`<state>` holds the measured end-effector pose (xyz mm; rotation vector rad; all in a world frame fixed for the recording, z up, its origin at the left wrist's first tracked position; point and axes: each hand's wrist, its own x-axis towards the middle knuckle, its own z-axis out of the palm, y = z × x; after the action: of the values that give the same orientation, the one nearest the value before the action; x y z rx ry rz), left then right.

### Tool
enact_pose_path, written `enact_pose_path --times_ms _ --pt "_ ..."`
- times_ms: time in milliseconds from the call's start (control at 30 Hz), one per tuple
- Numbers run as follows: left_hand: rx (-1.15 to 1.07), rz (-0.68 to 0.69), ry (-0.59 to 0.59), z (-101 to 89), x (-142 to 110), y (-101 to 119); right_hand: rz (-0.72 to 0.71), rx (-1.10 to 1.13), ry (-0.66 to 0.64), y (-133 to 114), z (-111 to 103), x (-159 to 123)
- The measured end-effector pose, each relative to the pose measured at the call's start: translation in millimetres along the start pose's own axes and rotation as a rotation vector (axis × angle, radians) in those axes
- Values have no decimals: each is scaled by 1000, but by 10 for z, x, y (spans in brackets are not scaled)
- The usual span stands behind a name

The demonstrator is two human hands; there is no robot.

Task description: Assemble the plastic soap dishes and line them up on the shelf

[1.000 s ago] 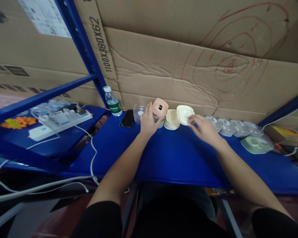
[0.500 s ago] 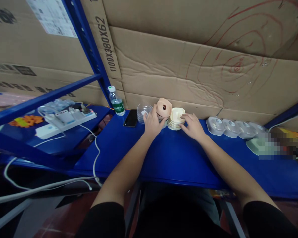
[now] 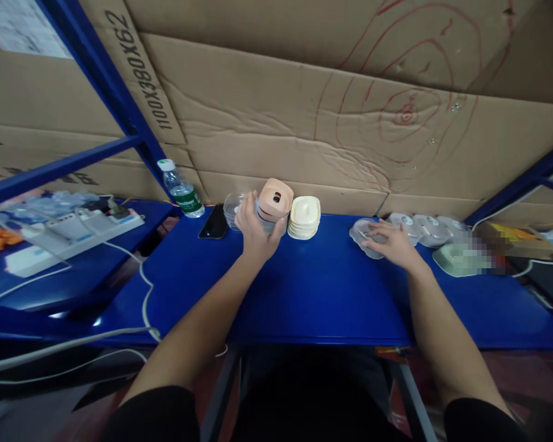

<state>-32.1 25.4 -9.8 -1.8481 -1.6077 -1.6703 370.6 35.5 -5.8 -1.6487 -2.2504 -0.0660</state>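
Observation:
My left hand (image 3: 256, 230) is wrapped round a peach-coloured square stack (image 3: 275, 197) with a dark hole in its top, thumb in front. Something clear or pale shows beneath the stack. Close by on the right stands a neat pile of cream square lids (image 3: 305, 216), untouched. Farther right, my right hand (image 3: 393, 244) has its fingers on a clear plastic container (image 3: 365, 238), partly covered by them. More clear containers (image 3: 429, 230) stand in a row just beyond this hand. Behind my left hand sits a clear bowl-like container (image 3: 233, 209).
A water bottle (image 3: 184, 191) and a black phone (image 3: 213, 222) are on the left of the blue table (image 3: 313, 294). A power strip (image 3: 74, 239) with white cables lies farther left. At the right is a pale green piece (image 3: 456, 260). Cardboard (image 3: 258, 110) stands behind.
My right hand has left the cream pile and moved right to the clear container. My left hand stays at the peach stack. The view has turned to the right.

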Motion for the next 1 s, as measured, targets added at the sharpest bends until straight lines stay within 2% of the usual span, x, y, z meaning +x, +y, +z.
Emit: enact_pose_path --times_ms 100,233,300,467,600,733,833,1000 --pt "-31 125 -9 -56 -84 132 -71 19 49 -122 -65 -30" --pt "-104 380 -170 -39 -220 304 -45 19 -125 -262 -84 -60" --pt "-151 501 -277 4 -270 375 -73 71 -172 -322 -89 -76" --pt "-224 594 -469 106 -328 464 -300 276 -155 -603 -139 -142" --pt "-240 654 -498 98 -339 478 -382 420 -144 -854 -208 -207" --pt "-222 716 -502 46 -333 509 -447 641 -191 -956 -256 -235" --pt "-201 737 -470 34 -329 509 -452 836 -312 -955 -236 -237" --pt "-161 783 -390 61 -348 484 -334 1271 -546 -906 -108 -232"
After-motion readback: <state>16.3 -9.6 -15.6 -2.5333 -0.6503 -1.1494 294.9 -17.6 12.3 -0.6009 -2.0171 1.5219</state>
